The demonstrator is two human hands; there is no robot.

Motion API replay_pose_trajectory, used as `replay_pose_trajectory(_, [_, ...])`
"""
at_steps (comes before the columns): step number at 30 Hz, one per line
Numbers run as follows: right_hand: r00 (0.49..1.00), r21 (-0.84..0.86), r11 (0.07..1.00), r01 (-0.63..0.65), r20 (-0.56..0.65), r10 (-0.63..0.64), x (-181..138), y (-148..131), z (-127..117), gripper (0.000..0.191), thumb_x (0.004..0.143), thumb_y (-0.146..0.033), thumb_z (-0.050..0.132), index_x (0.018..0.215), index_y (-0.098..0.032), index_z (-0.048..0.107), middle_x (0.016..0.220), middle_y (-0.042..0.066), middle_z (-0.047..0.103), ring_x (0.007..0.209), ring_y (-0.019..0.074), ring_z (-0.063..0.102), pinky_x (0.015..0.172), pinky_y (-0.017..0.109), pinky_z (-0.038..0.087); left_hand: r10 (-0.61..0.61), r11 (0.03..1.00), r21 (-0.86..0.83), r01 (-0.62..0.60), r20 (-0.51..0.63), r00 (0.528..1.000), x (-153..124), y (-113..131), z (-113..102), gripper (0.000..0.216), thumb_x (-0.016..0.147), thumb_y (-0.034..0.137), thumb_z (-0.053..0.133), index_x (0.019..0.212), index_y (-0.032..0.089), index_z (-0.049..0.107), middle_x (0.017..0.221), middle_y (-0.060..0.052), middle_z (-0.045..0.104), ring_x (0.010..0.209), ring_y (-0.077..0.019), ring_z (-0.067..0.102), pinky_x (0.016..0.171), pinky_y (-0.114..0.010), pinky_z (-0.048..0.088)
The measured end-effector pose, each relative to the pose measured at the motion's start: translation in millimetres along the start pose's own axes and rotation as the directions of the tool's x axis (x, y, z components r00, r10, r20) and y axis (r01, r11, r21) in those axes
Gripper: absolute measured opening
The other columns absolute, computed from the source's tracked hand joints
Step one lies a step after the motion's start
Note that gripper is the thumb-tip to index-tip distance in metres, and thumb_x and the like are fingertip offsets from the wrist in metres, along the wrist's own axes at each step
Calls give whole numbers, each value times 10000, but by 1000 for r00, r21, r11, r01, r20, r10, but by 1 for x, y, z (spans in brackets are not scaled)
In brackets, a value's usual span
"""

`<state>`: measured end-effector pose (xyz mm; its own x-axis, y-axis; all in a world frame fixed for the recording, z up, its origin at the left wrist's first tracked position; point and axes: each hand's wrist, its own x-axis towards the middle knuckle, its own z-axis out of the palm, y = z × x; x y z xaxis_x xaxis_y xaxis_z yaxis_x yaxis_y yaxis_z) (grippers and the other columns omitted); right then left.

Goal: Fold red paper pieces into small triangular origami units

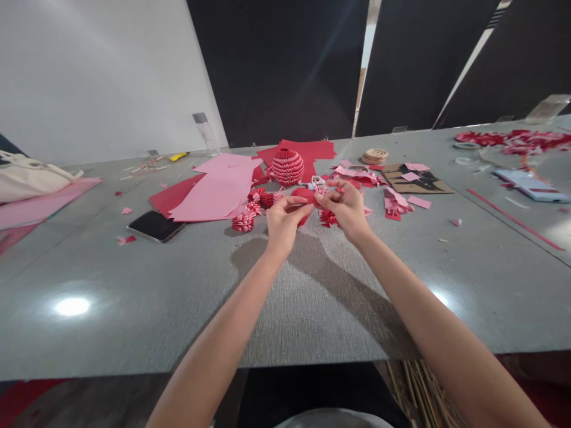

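Both my hands are raised over the grey table [312, 297], pinching the same small piece of red paper [305, 197] between them. My left hand [284, 219] grips its left edge with thumb and fingers closed. My right hand [345, 207] grips the right edge the same way. Just beyond the hands lie folded red and pink paper units [252, 211] in short chains. A round red and pink paper ball [288, 166] stands behind them. Scissors [317, 181] lie partly hidden past my fingers.
Pink sheets [218, 187] and red sheets [307, 151] are spread at centre left. A dark phone [156, 226] lies to the left. A brown card [417, 178] with pink scraps and a twine roll [375, 156] sit right of centre. More red pieces [517, 139] lie far right.
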<state>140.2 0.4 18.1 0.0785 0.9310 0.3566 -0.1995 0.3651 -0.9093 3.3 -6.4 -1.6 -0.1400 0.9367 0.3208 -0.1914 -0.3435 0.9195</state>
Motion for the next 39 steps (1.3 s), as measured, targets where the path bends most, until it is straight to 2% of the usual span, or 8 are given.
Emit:
replay_pose_trajectory(3, [994, 71, 992, -107, 30, 105, 3, 1, -3, 420, 659, -447, 809, 905, -221, 554, 606, -48, 644, 551, 112, 622, 634, 267, 541, 42, 999, 20, -42, 0, 999, -1, 2, 0, 189, 635, 248, 812, 720, 185, 655, 699, 22, 658, 634, -97, 604, 642, -229, 493])
replay_pose_trajectory(5, [977, 86, 975, -206, 74, 199, 4, -1, -6, 391, 687, -524, 774, 827, -208, 592, 644, -10, 667, 550, 113, 627, 619, 265, 545, 66, 996, 58, -66, 1, 998, -1, 2, -1, 151, 643, 209, 790, 659, 185, 641, 672, 22, 652, 631, -99, 605, 638, -227, 491])
replay_pose_trajectory(8, [945, 26, 959, -282, 181, 273, 4, -2, -10, 355, 654, -495, 814, 741, -194, 647, 696, 27, 693, 606, 122, 647, 642, 253, 555, 107, 987, 120, -110, 31, 994, -1, 2, -3, 94, 660, 143, 729, 624, 192, 658, 717, -1, 695, 697, -127, 651, 690, -256, 523])
replay_pose_trajectory(12, [957, 20, 974, -227, 192, 219, 3, 0, -13, 336, 579, -367, 881, 814, -194, 715, 795, 27, 727, 709, 134, 678, 734, 269, 572, 142, 983, 111, -147, 54, 988, 1, 1, -5, 69, 655, 155, 730, 670, 190, 672, 847, -34, 732, 805, -158, 687, 790, -312, 552])
replay_pose_trajectory(17, [987, 54, 990, -133, 100, 127, 3, 0, -12, 306, 573, -310, 880, 808, -193, 722, 816, 25, 742, 758, 146, 696, 831, 314, 571, 40, 999, -15, -39, 42, 998, 3, -2, -4, 225, 599, 236, 814, 780, 192, 689, 867, -37, 737, 832, -165, 697, 826, -338, 557])
replay_pose_trajectory(22, [997, 37, 998, -58, 47, 56, 2, -4, -8, 234, 605, -274, 859, 775, -191, 720, 769, 23, 737, 734, 145, 691, 803, 319, 570, -8, 999, -43, 9, 19, 1000, 4, -5, -3, 237, 568, 248, 840, 751, 187, 703, 810, -30, 737, 780, -153, 692, 814, -331, 557])
replay_pose_trajectory(32, [994, -38, 999, 23, 104, -19, 1, 1, -7, 181, 668, -285, 817, 816, -214, 742, 837, 18, 754, 799, 158, 698, 823, 332, 566, -13, 1000, -27, 12, -12, 1000, 1, -2, 0, 255, 577, 311, 853, 754, 196, 709, 781, -22, 732, 729, -137, 679, 749, -296, 556])
replay_pose_trajectory(39, [996, -61, 996, 59, 70, -55, 2, 1, -4, 186, 646, -284, 828, 782, -215, 722, 806, 17, 743, 792, 169, 695, 805, 344, 573, -1, 1000, -3, 1, -39, 999, 1, -2, 1, 275, 577, 341, 849, 759, 192, 705, 771, -24, 726, 711, -145, 676, 733, -313, 565])
